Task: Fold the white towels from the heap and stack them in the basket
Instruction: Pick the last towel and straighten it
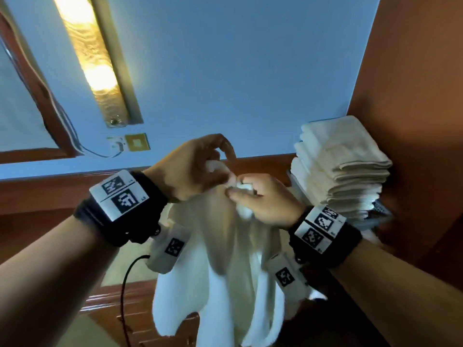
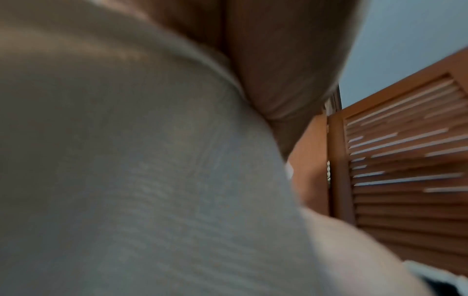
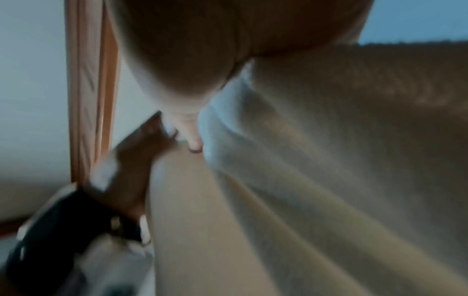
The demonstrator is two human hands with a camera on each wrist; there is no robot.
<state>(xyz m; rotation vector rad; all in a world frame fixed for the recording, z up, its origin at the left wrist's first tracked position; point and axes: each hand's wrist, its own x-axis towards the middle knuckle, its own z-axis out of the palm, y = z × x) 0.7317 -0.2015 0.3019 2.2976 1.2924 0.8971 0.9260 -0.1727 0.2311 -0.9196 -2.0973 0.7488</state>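
A white towel (image 1: 220, 271) hangs in the air in front of me, held up by its top edge. My left hand (image 1: 198, 171) pinches a bunched bit of that edge, and my right hand (image 1: 253, 196) grips the edge right beside it, the two hands almost touching. The towel's cloth (image 2: 152, 180) fills most of the left wrist view, and the same cloth (image 3: 329, 160) drapes across the right wrist view, where my left hand (image 3: 144, 148) shows beyond it. A tall stack of folded white towels (image 1: 343, 166) stands at the right. The basket under the stack is mostly hidden.
A brown wooden wall (image 1: 413, 96) rises right beside the stack. A louvred wooden door (image 2: 405, 160) shows in the left wrist view. A lit wall lamp (image 1: 92, 58) and a black cable (image 1: 125, 296) are at the left. Wooden furniture (image 1: 130, 309) lies below the towel.
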